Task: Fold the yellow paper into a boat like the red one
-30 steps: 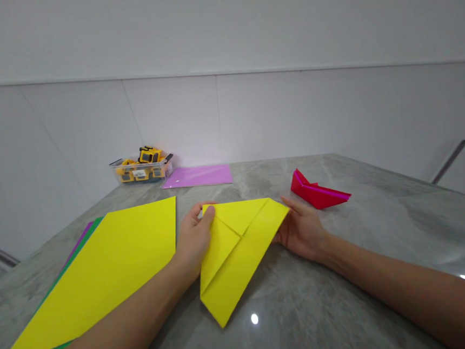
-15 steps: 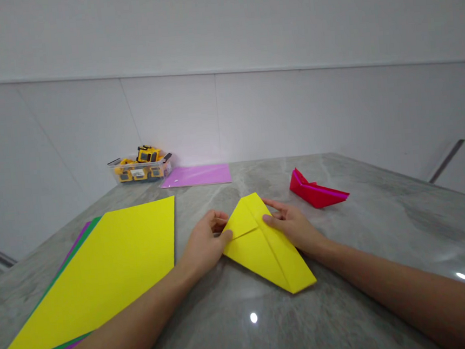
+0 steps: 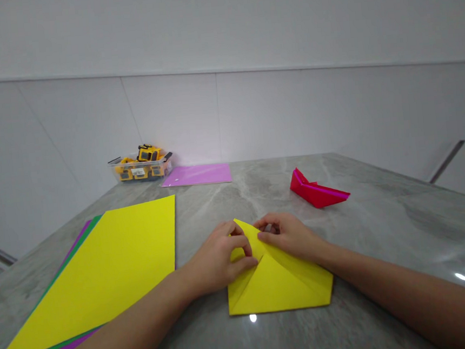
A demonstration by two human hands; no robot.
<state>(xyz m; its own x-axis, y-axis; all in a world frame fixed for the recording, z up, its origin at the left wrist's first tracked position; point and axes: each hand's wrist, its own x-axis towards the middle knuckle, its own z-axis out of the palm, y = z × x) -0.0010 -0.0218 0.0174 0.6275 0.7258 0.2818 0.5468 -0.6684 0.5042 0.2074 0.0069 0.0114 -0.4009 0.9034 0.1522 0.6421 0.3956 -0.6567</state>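
While right hand (image 3: 289,236) grips folded yellow paper (image 3: 281,289) near top, left hand (image 3: 222,256) pinches its middle.

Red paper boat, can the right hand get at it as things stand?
Probably yes: the red paper boat sits on the tabletop beyond the right hand, and nothing visible stands between them. The hand is on the yellow folded paper, though, so it would likely need to let go first.

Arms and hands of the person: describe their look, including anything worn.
The left hand and right hand are gloveless. The left forearm and right forearm are bare, tapering toward the wrists, with no sleeve, watch or bracelet showing.
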